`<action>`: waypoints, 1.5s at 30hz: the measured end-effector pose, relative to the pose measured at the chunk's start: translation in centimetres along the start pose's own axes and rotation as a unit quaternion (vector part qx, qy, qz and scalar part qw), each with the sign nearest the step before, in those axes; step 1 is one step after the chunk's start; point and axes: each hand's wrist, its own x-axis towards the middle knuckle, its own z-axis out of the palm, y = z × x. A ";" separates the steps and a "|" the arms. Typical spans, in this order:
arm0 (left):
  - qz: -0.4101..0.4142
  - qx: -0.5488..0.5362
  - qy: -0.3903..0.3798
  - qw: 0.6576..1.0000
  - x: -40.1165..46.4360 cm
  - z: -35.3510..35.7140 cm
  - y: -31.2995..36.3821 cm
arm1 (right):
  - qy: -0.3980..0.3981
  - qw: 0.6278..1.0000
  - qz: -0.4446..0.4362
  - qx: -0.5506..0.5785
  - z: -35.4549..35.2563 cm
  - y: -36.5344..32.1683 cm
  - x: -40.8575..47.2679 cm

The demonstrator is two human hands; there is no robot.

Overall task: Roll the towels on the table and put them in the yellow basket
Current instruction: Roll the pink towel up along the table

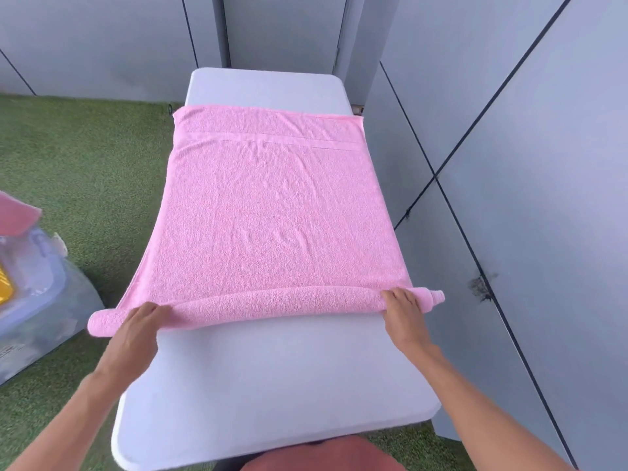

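Towel (272, 212), pink and wide, lies spread over the middle of the white table (272, 375), and we see its near edge already turned into a thin roll (265, 305) that runs from left to right across the tabletop. Both ends of the roll stick out past the table's sides. The far part of the towel is still flat, with a few soft creases and a woven band near its far edge, and its left and right edges hang slightly over the sides of the table.

We see the left hand (142, 326) on the left end of the roll, fingers curled over the top of it and gripping the cloth. The right hand (402, 305) holds the right end the same way, fingers bent over the roll, with a short stub of towel poking out just beyond it.

At the left edge, on the green turf (85, 158), stands a clear plastic bin (37, 300) with a pink cloth (17, 215) on it and a bit of something yellow (5, 283); we cannot tell whether that is the basket. Grey panels (543, 147) stand far and right of the table.
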 end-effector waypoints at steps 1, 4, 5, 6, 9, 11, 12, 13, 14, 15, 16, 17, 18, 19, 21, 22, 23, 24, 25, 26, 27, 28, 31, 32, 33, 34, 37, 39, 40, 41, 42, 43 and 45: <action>-0.006 0.011 -0.025 1.000 0.6 -0.5 -0.2 | -0.027 0.999 -0.005 -0.015 -0.3 0.1 0.2; -0.032 0.021 -0.168 0.985 1.4 -1.7 -0.5 | -0.156 0.987 -0.005 -0.036 -1.8 0.9 0.7; -0.038 0.013 -0.209 0.977 1.5 -2.3 -0.5 | -0.207 0.978 0.011 -0.011 -2.5 1.3 1.1; -0.042 -0.011 -0.226 0.973 1.7 -2.7 -0.5 | -0.243 0.969 0.029 0.033 -3.2 1.7 1.5; -0.054 -0.096 -0.127 0.986 1.4 -2.8 -0.4 | -0.229 0.956 0.079 0.167 -3.6 1.9 2.0; -0.065 -0.071 0.025 0.995 0.4 -2.2 0.0 | -0.104 0.966 0.094 0.216 -2.8 1.1 1.4; -0.056 -0.026 0.078 0.995 -0.3 -1.7 0.3 | -0.036 0.976 0.095 0.194 -2.1 0.6 0.8; -0.042 0.008 0.109 0.993 -1.2 -1.1 0.8 | 0.017 0.987 0.084 0.137 -1.5 0.1 0.1; -0.027 0.023 0.123 0.992 -2.2 -0.5 1.4 | 0.054 0.995 0.067 0.059 -0.9 -0.1 -0.6; -0.010 0.025 0.134 0.991 -3.2 0.1 1.9 | 0.079 0.996 0.052 -0.005 -0.6 -0.4 -1.4; 0.004 0.027 0.145 0.989 -4.0 0.7 2.3 | 0.090 0.994 0.046 -0.037 -0.4 -0.6 -2.2; 0.014 0.030 0.145 0.989 -4.6 1.3 2.5 | 0.096 0.994 0.039 -0.042 -0.2 -0.9 -2.9; 0.018 0.038 0.133 0.990 -5.1 1.9 2.5 | 0.092 0.995 0.028 -0.031 0.2 -1.0 -3.4; 0.020 0.049 0.117 0.992 -5.3 2.5 2.3 | 0.080 0.997 0.013 -0.016 0.6 -1.0 -3.7; 0.018 0.052 0.095 0.994 -4.9 3.1 1.7 | 0.048 0.999 -0.023 0.008 1.2 -0.7 -3.6; 0.017 0.043 0.087 0.995 -4.4 2.9 1.5 | 0.037 0.999 -0.034 0.016 1.5 -0.6 -3.2; 0.013 0.028 0.080 0.996 -3.9 2.6 1.5 | 0.031 0.998 -0.035 0.029 1.6 -0.4 -2.5; 0.007 0.011 0.074 0.997 -3.3 2.2 1.6 | 0.021 0.998 -0.027 0.046 1.4 -0.3 -1.8; 0.000 -0.004 0.070 0.998 -2.8 1.6 1.9 | 0.005 0.998 -0.019 0.060 1.2 -0.2 -1.0; -0.005 -0.013 0.070 0.997 -2.3 1.1 2.0 | -0.008 0.998 -0.014 0.065 0.6 -0.2 -0.3; -0.008 -0.016 0.069 0.997 -1.9 0.8 1.9 | -0.021 0.998 -0.017 0.060 0.2 -0.1 0.3; -0.011 -0.012 0.064 0.998 -1.5 0.6 1.7 | -0.040 0.998 -0.022 0.051 -0.3 0.0 0.7; -0.003 0.026 0.019 0.999 -0.8 0.2 0.5 | -0.119 0.991 -0.056 0.020 -1.8 0.2 0.4; 0.002 0.029 -0.012 0.999 -0.4 -0.2 0.2 | -0.157 0.986 -0.049 0.018 -2.5 0.3 0.2; 0.001 0.026 -0.057 0.998 -0.2 -0.6 0.0 | -0.206 0.977 -0.039 0.030 -3.2 0.4 0.1; -0.016 0.020 -0.114 0.993 0.1 -1.1 0.1 | -0.245 0.968 -0.023 0.046 -3.9 0.5 0.1; -0.084 -0.114 -0.154 0.978 0.9 -1.8 0.4 | -0.296 0.947 0.036 0.121 -4.5 1.1 0.8; -0.104 -0.158 -0.052 0.980 0.6 -1.8 1.0 | -0.220 0.954 0.065 0.190 -3.7 1.1 1.2; -0.099 -0.123 0.015 0.987 0.2 -1.7 1.3 | -0.149 0.964 0.073 0.209 -3.3 0.8 1.1; -0.085 -0.060 0.072 0.992 -0.4 -1.3 1.5 | -0.068 0.974 0.072 0.204 -2.7 0.3 0.8; -0.072 -0.003 0.112 0.991 -1.1 -0.8 1.9 | 0.005 0.983 0.065 0.172 -2.2 -0.2 0.2; -0.061 0.026 0.131 0.989 -2.0 -0.4 2.4 | 0.057 0.990 0.051 0.122 -1.6 -0.7 -0.4; -0.023 0.034 0.159 0.987 -3.4 0.9 2.9 | 0.101 0.995 0.019 0.021 -0.7 -1.7 -2.2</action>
